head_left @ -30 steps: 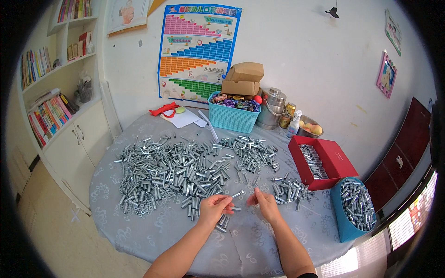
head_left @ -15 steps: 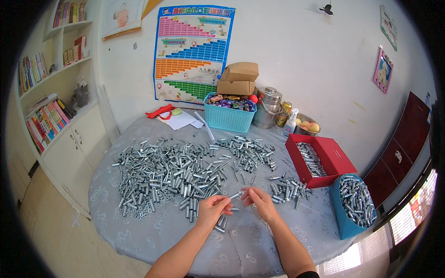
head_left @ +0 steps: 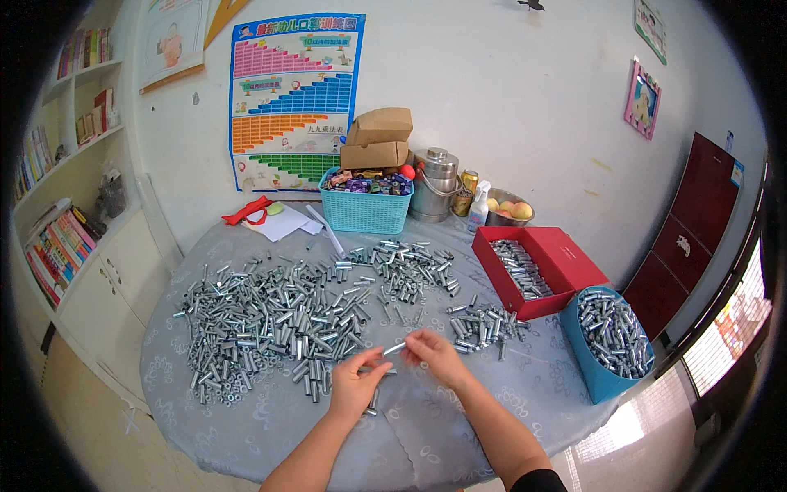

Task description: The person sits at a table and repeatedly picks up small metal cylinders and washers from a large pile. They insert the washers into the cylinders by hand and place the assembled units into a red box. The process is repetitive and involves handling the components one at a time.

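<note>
Pinched on one end: right hand point(head_left: 436, 358) has thumb and fingers closed on a bolt point(head_left: 394, 349), per my feed. Left hand point(head_left: 354, 387) is at the other end, fingertips right by it; I can't tell if they clamp it or only touch. Bolt sits tilted between the two hands, over the cloth point(head_left: 279, 443), its right end higher in my view. I see a few loose tubes point(head_left: 372, 405) just beside the left hand. Big heap point(head_left: 275, 316) of metal parts lies to the left, nuts point(head_left: 223, 394) along its near edge. Smaller pile point(head_left: 414, 266) sits beyond the hands; side pile point(head_left: 485, 328) is near the right hand. Red box point(head_left: 567, 257) and blue bin point(head_left: 584, 361), both loaded with metal parts, stand to the right. Far side, I've got a basket point(head_left: 365, 213), pot point(head_left: 434, 197) and spray bottle point(head_left: 478, 209).
</note>
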